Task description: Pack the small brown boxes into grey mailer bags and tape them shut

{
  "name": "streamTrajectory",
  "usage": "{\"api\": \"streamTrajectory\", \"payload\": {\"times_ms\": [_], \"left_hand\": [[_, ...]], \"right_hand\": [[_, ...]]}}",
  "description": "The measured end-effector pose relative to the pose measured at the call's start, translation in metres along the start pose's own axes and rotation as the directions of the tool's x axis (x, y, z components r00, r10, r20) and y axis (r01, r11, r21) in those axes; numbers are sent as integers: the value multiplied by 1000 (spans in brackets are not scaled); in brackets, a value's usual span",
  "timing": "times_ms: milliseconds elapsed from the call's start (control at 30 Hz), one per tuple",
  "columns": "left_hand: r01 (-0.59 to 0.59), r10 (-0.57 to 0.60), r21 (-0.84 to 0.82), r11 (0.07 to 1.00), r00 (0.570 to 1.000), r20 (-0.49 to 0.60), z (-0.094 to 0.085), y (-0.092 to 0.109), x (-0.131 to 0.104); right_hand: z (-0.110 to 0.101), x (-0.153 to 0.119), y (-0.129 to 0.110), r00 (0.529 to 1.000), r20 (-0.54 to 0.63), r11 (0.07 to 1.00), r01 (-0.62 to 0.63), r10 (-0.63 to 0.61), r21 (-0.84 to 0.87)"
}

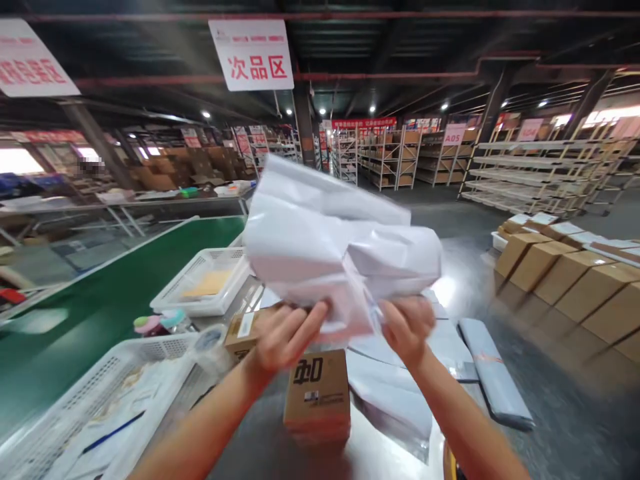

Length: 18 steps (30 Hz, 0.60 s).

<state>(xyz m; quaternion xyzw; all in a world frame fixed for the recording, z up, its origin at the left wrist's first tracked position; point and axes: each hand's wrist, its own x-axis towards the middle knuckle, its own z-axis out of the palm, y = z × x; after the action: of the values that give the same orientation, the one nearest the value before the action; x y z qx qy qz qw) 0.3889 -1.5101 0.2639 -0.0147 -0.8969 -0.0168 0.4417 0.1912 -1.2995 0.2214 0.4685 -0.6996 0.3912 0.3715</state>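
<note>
A white plastic mailing bag (310, 240) is held up in front of me, crumpled and a little blurred. My left hand (290, 333) is closed on its lower left edge, and my right hand (407, 327) pinches the lower right part. Below the bag, a brown cardboard box (317, 393) with black print stands on the metal table. Another small carton (243, 333) with a white label is just left of my left hand. More flat mailing bags (395, 387) lie under and beside my right forearm.
White plastic baskets (200, 303) stand at left beside a green conveyor belt (125, 287); the nearer one holds papers and a blue pen (114, 432). A tape roll (213, 343) lies between. A folded grey bag stack (493, 373) is at right, past it a row of cartons (565, 267).
</note>
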Motion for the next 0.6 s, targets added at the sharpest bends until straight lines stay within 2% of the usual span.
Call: {"api": "streamTrajectory", "payload": {"times_ms": [33, 67, 133, 167, 233, 300, 333, 400, 500, 567, 600], "left_hand": [[94, -96, 19, 995, 971, 217, 13, -9, -22], [197, -201, 52, 979, 892, 404, 27, -17, -43], [280, -297, 110, 954, 820, 489, 53, -32, -79], [307, -329, 131, 943, 792, 515, 62, -37, -95], [347, -377, 160, 924, 760, 530, 73, -43, -120], [386, -422, 184, 904, 735, 530, 78, -46, -130], [407, -447, 197, 892, 728, 520, 79, -48, -127], [447, -497, 223, 866, 726, 476, 82, -52, -103], [491, -549, 247, 835, 763, 340, 73, -63, -42], [492, -540, 240, 837, 814, 214, 53, -69, -11], [484, -523, 231, 844, 840, 148, 40, -70, -4]], "right_hand": [[17, -15, -3, 989, 141, 998, -57, 53, 25], [34, -29, -7, 952, 289, 991, -123, 104, 48], [63, -56, -13, 836, 521, 968, -242, 171, 72], [74, -68, -16, 792, 582, 957, -280, 186, 76], [90, -85, -19, 747, 630, 942, -327, 211, 73], [102, -88, -20, 713, 652, 926, -376, 256, 48], [108, -82, -19, 704, 652, 919, -393, 281, 30], [117, -54, -17, 707, 624, 908, -418, 333, -11], [116, 12, -16, 754, 519, 897, -437, 402, -59], [95, 47, -17, 837, 367, 908, -417, 405, -52], [80, 57, -17, 893, 252, 925, -378, 374, -33]]}}
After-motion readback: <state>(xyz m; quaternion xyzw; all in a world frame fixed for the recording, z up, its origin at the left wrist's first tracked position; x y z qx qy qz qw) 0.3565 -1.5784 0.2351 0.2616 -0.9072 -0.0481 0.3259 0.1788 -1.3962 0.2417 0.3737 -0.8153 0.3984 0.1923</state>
